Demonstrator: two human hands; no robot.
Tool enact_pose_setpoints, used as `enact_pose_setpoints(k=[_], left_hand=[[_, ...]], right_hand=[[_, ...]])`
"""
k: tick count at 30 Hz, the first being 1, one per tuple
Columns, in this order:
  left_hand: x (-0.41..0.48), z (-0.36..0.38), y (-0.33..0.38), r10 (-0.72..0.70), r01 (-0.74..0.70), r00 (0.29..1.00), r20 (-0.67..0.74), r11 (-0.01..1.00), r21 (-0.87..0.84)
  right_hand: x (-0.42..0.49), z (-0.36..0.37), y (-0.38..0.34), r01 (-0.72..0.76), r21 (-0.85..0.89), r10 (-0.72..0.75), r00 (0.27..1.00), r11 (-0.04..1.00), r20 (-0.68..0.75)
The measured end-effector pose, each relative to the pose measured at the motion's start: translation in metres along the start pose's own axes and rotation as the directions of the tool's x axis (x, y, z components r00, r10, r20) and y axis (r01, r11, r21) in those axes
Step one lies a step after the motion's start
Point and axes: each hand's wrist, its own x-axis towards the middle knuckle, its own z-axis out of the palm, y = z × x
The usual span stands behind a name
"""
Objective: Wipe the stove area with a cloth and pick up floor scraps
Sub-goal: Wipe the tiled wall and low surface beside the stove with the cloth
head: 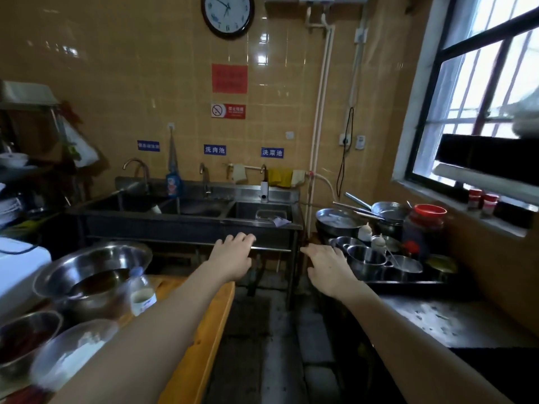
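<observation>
Both my arms stretch forward over the aisle. My left hand [233, 256] and my right hand [328, 268] hover palm down with relaxed fingers and hold nothing. A crumpled pale cloth [280, 221] lies on the front rim of the right sink basin, beyond my hands. Yellow and cream cloths [280, 177] hang on a pipe above the steel sink [186, 221]. The dark, stained stove counter [446, 322] runs along the right, below the window. The grey floor [280, 360] between the counters is dim, and I cannot make out scraps on it.
A wooden table [204, 325] at the left holds steel bowls [93, 269] and a small bottle [142, 291]. On the right counter stand seasoning tins [367, 256], squeeze bottles, pans [339, 218] and a red-lidded jar [424, 225]. The aisle between is narrow.
</observation>
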Motion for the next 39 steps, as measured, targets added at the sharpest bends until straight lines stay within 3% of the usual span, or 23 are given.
enact_pose_setpoints(k=[15, 27, 39], left_hand=[[0.315, 0.103, -0.077, -0.053, 0.047, 0.995, 0.082, 0.996, 0.072], [0.586, 0.188, -0.117, -0.093, 0.086, 0.988, 0.123, 0.995, 0.06], [0.775, 0.308, -0.204, -0.108, 0.103, 0.965, 0.238, 0.994, 0.033]], right_hand=[[0.296, 0.122, 0.14, -0.078, 0.016, 0.078, 0.997, 0.997, 0.006], [0.538, 0.22, 0.286, -0.141, 0.01, 0.138, 0.981, 0.99, 0.135], [0.727, 0.352, 0.331, -0.192, 0.053, 0.175, 0.956, 0.98, 0.234]])
